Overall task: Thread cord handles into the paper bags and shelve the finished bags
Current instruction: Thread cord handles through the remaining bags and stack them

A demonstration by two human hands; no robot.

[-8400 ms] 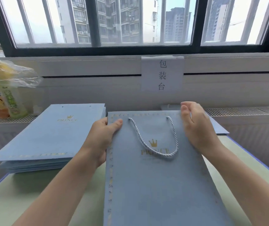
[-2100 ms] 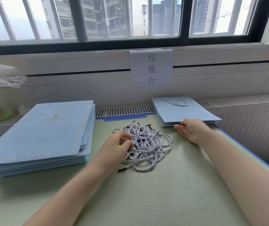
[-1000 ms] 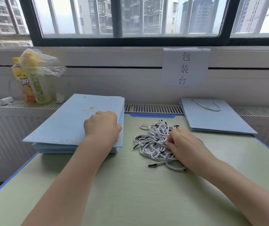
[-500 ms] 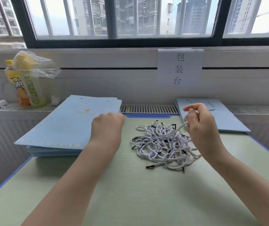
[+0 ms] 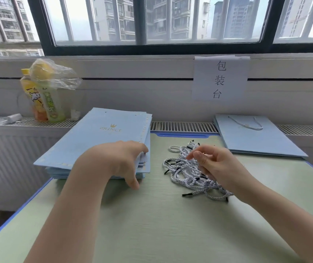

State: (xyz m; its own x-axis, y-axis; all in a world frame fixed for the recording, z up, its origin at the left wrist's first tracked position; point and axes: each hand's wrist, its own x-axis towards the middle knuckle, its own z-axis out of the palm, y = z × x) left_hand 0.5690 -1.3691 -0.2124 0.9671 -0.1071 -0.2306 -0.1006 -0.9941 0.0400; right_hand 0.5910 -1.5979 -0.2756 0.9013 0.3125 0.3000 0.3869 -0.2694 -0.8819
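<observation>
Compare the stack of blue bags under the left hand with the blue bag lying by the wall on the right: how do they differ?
The stack of blue bags is many bags deep; the bag on the right shows about one or two layers. The stack's top bag has empty punched holes and no cord; the right bag has a white cord handle threaded. The left hand grips the stack's near right corner; nothing touches the right bag. Both are pale blue and lie flat.

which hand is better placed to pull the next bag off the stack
Left. The left hand already grips the near right corner of the stack of flat blue paper bags. The right hand hovers over the pile of cord handles, apart from the stack.
</observation>
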